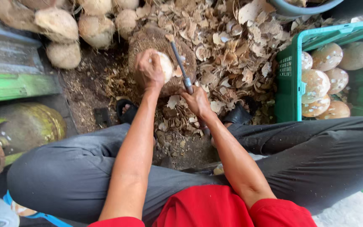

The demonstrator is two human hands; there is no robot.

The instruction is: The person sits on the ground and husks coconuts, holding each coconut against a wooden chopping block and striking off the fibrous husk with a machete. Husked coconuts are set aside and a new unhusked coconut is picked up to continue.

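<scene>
The person sits low with knees spread, both forearms reaching forward and down over the ground. The left hand (148, 69) is clenched over a partly peeled coconut (164, 66), fingers wrapped across its top, pressing it onto a round, fibrous chopping block (156, 42) directly beneath. The pale, stripped face of the coconut shows just to the right of the left hand's fingers.

The right hand (197, 101) is closed around the handle of a long metal blade (180, 63). The blade runs up and to the left from this hand, and its upper end lies against the right side of the coconut. The two hands are near each other but do not touch.

Beyond and to the right of the hands lies a thick heap of brown shell chips (232, 46), covering the ground up to the block; more chips lie scattered between the hands and the person's legs. Beyond the left hand, further left, is a pile of unpeeled brown coconuts (59, 25). Well to the right of the right hand stands a green plastic crate (288, 80) holding peeled, pale coconuts with brown patches (316, 82). To the left of the left forearm, near the knee, lie green-yellow husked coconuts (26, 124). A sandalled foot (126, 110) is just below the left hand, and a dark shoe (237, 114) sits just right of the right hand.
</scene>
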